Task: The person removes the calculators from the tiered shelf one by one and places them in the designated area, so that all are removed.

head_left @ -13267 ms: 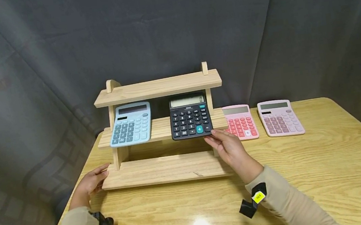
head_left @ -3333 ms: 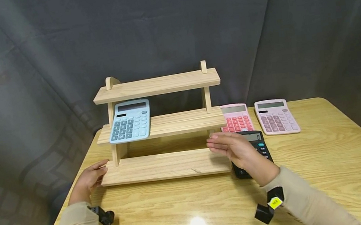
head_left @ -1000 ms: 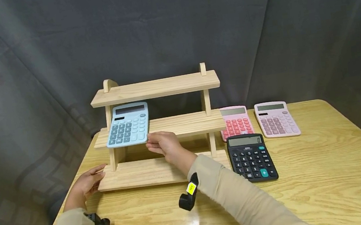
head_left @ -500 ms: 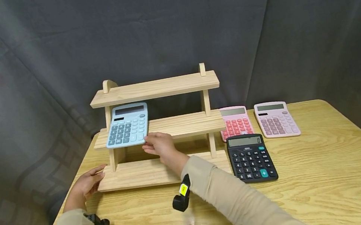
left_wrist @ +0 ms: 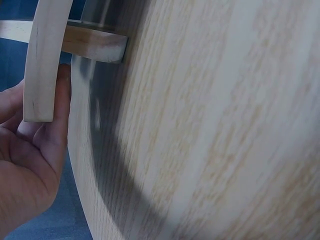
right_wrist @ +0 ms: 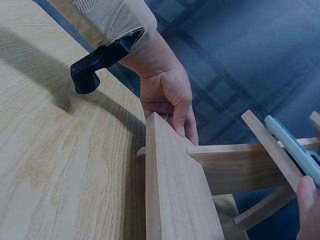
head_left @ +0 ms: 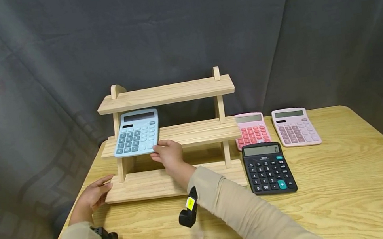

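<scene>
A light blue calculator (head_left: 137,133) leans on the left part of the middle tier of a wooden display shelf (head_left: 175,181). My right hand (head_left: 170,154) pinches its lower right corner, with the thumb at the front. In the right wrist view the calculator (right_wrist: 295,147) shows edge-on at the right, close to a fingertip. My left hand (head_left: 94,195) grips the left end of the bottom tier; the left wrist view has the left hand (left_wrist: 30,165) with thumb and fingers on either side of the board (left_wrist: 45,65).
To the right of the shelf a black calculator (head_left: 268,168) lies on the wooden table (head_left: 355,171). Behind it lie a pink calculator (head_left: 252,130) and a pale lilac calculator (head_left: 295,127). A dark curtain (head_left: 180,29) hangs behind the table.
The black calculator has gone from the middle tier to the table. My right hand has moved left to the light blue calculator and holds its corner. My left hand stays put.
</scene>
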The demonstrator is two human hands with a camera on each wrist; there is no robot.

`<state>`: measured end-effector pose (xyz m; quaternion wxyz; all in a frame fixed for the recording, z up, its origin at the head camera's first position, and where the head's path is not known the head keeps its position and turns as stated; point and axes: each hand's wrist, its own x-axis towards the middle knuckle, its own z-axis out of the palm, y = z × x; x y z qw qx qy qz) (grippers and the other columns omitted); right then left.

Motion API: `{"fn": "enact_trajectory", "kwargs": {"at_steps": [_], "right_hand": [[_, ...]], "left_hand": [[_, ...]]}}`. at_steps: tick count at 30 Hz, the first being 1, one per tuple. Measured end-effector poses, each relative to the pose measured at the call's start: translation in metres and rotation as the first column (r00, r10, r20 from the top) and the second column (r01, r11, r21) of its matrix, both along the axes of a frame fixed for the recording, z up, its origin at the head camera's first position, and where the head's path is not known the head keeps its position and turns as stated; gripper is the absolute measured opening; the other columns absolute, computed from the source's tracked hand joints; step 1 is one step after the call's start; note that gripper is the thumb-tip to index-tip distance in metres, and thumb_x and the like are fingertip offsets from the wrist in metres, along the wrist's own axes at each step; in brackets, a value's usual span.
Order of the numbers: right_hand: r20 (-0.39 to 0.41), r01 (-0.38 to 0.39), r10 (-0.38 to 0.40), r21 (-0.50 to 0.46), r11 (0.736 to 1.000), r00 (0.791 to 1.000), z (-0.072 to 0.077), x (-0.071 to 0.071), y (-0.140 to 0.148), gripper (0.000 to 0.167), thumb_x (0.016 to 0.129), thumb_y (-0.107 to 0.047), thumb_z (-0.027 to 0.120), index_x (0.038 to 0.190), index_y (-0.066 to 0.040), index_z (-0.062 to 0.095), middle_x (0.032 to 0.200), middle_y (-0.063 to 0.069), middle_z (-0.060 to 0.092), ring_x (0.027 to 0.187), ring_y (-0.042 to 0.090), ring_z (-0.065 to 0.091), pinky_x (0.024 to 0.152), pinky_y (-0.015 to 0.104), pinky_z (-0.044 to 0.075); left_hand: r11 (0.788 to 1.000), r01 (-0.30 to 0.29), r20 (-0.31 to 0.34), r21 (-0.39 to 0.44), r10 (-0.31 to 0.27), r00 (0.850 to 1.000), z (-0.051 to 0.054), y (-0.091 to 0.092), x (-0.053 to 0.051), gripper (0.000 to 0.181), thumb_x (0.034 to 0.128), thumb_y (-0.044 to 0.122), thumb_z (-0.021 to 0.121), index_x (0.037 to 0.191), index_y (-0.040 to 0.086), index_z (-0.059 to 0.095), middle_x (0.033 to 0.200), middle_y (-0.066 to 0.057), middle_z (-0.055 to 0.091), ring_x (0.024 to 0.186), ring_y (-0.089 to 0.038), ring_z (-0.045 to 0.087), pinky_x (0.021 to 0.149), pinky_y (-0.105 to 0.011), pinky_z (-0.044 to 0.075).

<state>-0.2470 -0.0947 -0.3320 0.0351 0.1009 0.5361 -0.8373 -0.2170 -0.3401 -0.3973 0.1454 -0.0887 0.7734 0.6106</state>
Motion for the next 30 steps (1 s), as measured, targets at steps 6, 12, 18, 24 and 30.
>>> {"fn": "enact_trajectory", "kwargs": {"at_steps": [6, 12, 18, 24, 30], "right_hand": [[0.024, -0.001, 0.003, -0.071, 0.997, 1.0, 0.0, 0.0, 0.002, 0.022, 0.074, 0.011, 0.057, 0.096, 0.014, 0.056, 0.077, 0.021, 0.059, 0.055, 0.015, 0.057, 0.06, 0.028, 0.049], [0.051, -0.051, 0.062, -0.187, 0.981, 0.997, -0.003, -0.002, 0.008, 0.022, 0.074, 0.011, 0.057, 0.096, 0.013, 0.056, 0.076, 0.016, 0.058, 0.06, 0.016, 0.057, 0.064, 0.028, 0.048], [0.065, -0.078, 0.093, -0.213, 0.974, 0.993, -0.003, -0.003, 0.01, 0.017, 0.075, 0.012, 0.056, 0.092, 0.014, 0.057, 0.077, 0.015, 0.056, 0.062, 0.016, 0.056, 0.066, 0.027, 0.048], [0.06, -0.094, 0.11, -0.218, 0.971, 0.992, -0.003, 0.0, 0.012, 0.014, 0.075, 0.014, 0.054, 0.089, 0.014, 0.056, 0.077, 0.014, 0.055, 0.063, 0.016, 0.055, 0.067, 0.027, 0.048], [0.008, -0.144, 0.151, -0.264, 0.954, 0.988, 0.0, 0.006, 0.017, 0.014, 0.077, 0.014, 0.051, 0.091, 0.016, 0.053, 0.077, 0.013, 0.053, 0.065, 0.016, 0.054, 0.071, 0.029, 0.047]], "left_hand": [[1.0, 0.006, -0.006, 0.008, -0.006, 1.0, 0.001, -0.001, 0.0, 0.058, 0.0897, 0.012, 0.046, 0.134, -0.008, 0.014, 0.099, -0.003, 0.054, 0.078, -0.01, 0.054, 0.068, -0.031, 0.046], [1.0, 0.012, -0.015, -0.008, -0.012, 1.0, 0.001, -0.001, 0.0, 0.057, 0.0902, 0.013, 0.045, 0.134, -0.007, 0.014, 0.102, -0.004, 0.053, 0.078, -0.009, 0.054, 0.068, -0.031, 0.046], [0.999, -0.011, -0.008, -0.03, 0.011, 1.0, 0.001, 0.001, 0.002, 0.056, 0.0901, 0.013, 0.045, 0.135, -0.006, 0.016, 0.106, -0.006, 0.052, 0.078, -0.007, 0.054, 0.068, -0.03, 0.046], [0.999, -0.022, 0.003, -0.025, 0.022, 1.0, 0.001, 0.002, 0.003, 0.055, 0.0904, 0.012, 0.045, 0.135, -0.005, 0.016, 0.106, -0.007, 0.052, 0.078, -0.008, 0.054, 0.068, -0.031, 0.046], [0.999, -0.026, 0.004, -0.041, 0.027, 1.0, 0.0, 0.002, 0.002, 0.054, 0.0907, 0.013, 0.044, 0.135, -0.004, 0.017, 0.109, -0.011, 0.051, 0.078, -0.009, 0.054, 0.068, -0.031, 0.046]]}}
